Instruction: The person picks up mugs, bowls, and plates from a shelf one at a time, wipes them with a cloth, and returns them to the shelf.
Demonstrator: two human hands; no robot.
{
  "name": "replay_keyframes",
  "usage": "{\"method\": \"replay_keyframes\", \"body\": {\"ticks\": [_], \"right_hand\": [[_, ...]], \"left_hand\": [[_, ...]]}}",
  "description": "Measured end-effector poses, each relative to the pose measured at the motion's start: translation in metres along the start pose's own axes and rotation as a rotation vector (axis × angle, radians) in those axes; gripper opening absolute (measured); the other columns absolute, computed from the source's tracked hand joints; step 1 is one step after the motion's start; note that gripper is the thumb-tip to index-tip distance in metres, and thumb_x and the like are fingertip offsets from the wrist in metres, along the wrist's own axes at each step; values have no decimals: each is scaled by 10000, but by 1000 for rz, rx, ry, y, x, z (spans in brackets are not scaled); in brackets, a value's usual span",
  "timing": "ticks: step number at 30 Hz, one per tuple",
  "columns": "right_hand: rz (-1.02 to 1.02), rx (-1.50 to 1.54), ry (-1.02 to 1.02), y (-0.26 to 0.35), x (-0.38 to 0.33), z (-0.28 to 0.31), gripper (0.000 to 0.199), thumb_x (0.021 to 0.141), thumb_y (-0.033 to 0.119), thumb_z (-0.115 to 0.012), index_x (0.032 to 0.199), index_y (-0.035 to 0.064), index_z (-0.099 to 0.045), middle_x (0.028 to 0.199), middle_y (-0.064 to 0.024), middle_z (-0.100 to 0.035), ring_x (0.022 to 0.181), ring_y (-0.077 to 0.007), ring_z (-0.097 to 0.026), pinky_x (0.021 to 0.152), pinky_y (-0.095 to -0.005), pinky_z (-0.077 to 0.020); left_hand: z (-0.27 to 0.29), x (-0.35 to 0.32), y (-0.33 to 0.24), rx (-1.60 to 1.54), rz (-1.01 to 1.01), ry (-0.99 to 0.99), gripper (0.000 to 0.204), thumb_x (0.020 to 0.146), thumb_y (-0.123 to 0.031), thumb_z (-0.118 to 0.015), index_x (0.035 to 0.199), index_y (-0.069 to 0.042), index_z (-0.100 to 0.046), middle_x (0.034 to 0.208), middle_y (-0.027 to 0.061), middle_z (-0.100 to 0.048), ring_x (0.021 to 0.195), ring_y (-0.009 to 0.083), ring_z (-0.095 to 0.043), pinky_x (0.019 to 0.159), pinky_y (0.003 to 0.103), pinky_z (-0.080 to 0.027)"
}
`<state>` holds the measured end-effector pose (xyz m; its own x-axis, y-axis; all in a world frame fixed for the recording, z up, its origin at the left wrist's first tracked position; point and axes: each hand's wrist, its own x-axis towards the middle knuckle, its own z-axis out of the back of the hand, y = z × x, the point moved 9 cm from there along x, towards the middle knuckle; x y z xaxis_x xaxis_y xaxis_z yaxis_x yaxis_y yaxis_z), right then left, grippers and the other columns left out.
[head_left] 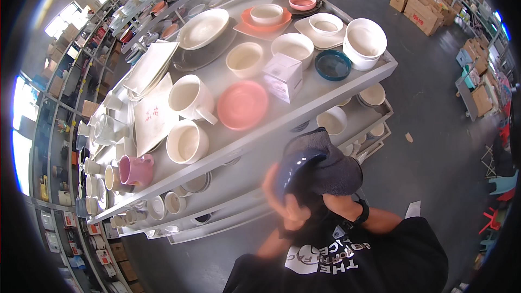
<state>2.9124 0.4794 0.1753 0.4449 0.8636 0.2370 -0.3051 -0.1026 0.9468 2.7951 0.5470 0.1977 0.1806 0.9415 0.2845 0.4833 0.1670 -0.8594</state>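
In front of my chest, my left hand (288, 206) grips a glossy dark blue dish (294, 169), probably a bowl, tilted on its side; the fingers are somewhat blurred. A dark grey cloth (343, 169) is bunched against the dish. My right hand (337, 204) is at the cloth's lower edge, its fingers hidden in the folds. Both hands are just off the near edge of a grey shelf rack. Closest on its top are a pink plate (242, 105), a small pale box (283, 77), a teal dish (332, 65) and a white mug (190, 97).
The rack's top edge (282, 126) runs diagonally before me, with more crockery on its lower shelves. White bowls (366, 43), stacked plates (154, 68) and a pink mug (135, 170) stand on top. Tall shelving (58, 103) lines the left; cardboard boxes (426, 13) lie at far right.
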Motion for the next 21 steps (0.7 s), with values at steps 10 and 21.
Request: {"method": "replay_keyframes", "body": {"ticks": [10, 21], "right_hand": [[7, -283, 192, 57, 67, 31, 336, 737, 125, -631, 1060, 38, -600, 1045, -152, -603, 975, -291, -568, 874, -359, -434], [-17, 158, -118, 41, 30, 19, 290, 745, 20, -608, 1034, 30, -592, 981, -88, -621, 909, -177, -591, 790, -284, -463]], "left_hand": [[-39, 12, -19, 491, 94, 512, 702, 760, -155, -678, 1335, 33, -322, 1172, 227, -468, 1078, 327, -502, 898, 402, -416], [-6, 3, -18, 226, -121, -5, 473, 784, -99, -465, 1233, 45, -421, 1181, 230, -470, 1069, 324, -487, 941, 401, -374]]}}
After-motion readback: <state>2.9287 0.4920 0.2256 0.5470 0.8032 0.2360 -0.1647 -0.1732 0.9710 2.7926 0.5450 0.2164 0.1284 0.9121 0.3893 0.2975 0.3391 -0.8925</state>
